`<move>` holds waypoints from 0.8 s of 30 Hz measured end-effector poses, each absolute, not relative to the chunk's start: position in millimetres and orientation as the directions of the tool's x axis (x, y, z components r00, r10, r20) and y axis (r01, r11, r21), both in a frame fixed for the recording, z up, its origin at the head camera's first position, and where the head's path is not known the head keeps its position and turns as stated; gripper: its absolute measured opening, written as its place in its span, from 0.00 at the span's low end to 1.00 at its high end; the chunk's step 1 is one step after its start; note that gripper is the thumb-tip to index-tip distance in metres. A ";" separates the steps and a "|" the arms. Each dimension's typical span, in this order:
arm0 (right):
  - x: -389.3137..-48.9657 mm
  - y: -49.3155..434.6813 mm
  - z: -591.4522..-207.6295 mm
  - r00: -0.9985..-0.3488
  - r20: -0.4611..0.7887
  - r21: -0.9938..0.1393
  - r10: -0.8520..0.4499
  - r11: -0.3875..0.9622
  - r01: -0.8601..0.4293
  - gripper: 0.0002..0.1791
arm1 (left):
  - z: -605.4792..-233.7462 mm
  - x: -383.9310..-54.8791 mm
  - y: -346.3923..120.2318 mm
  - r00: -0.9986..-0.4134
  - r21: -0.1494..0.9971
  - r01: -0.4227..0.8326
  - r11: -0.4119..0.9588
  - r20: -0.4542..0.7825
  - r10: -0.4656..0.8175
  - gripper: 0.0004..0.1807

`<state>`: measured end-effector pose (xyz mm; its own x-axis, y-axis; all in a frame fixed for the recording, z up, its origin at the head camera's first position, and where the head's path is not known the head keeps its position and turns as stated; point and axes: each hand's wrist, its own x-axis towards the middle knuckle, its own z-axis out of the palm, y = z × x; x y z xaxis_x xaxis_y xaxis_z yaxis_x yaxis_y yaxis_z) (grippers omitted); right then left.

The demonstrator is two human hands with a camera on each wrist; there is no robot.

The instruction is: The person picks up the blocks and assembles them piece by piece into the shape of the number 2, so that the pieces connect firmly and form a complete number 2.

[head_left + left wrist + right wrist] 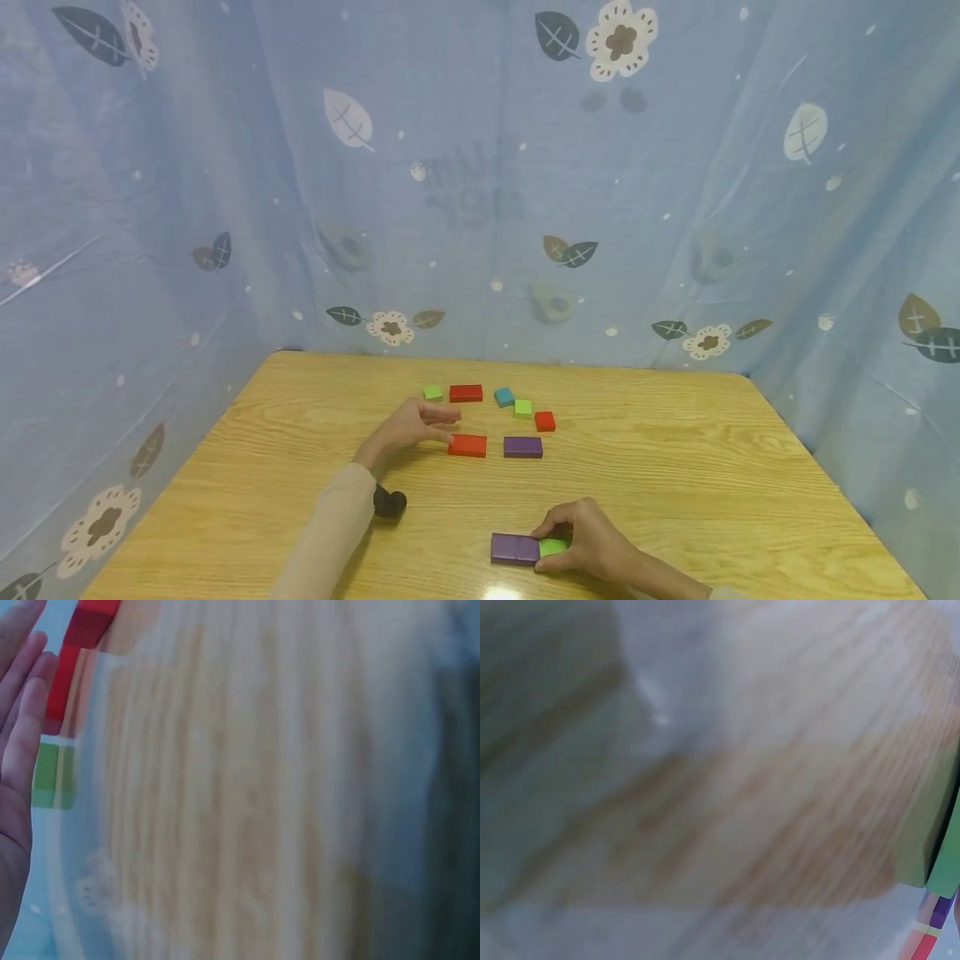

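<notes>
Squarish green block [552, 547] in right fingers [553, 518] abuts oblong purple block [514, 548] on woodgrain [660, 467].

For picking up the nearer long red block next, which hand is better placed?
Probably the left hand: it is open, right by that long red block, while the right hand, farther off, pinches a light-green block.

Your right wrist looks mostly at the bench [802, 847], its wood grain slanting and blurred beneath pale, hazy patches. At your frame's right edge you have a green block [946, 862], partly cut off. Below it you see a small purple block [940, 912], then a red block [924, 947] lower still.
</notes>
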<state>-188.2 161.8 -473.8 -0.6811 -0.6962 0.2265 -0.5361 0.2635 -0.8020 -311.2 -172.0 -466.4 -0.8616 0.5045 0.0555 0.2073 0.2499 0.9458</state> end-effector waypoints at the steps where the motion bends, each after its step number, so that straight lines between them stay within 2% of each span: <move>1: -188.2 162.2 -473.8 -0.681 0.224 -0.802 -0.697 0.266 -0.535 0.15 | -467.7 -311.5 -171.6 -0.861 0.943 0.211 0.258 0.054 0.506 0.26; 12: -191.6 161.6 -473.3 -0.674 0.238 -0.765 -0.699 0.294 -0.574 0.14 | -467.4 -309.4 -165.6 -0.860 0.892 0.266 0.365 0.049 0.508 0.20; 24: -190.3 162.5 -474.8 -0.681 0.224 -0.786 -0.697 0.284 -0.549 0.15 | -460.0 -302.5 -152.7 -0.869 0.812 0.308 0.495 0.028 0.495 0.19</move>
<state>-190.3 162.5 -474.8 -0.6811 -0.6971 0.2240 -0.5494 0.2844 -0.7857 -302.5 -152.7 -460.0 -0.8685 0.4949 0.0279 0.3082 0.4951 0.8123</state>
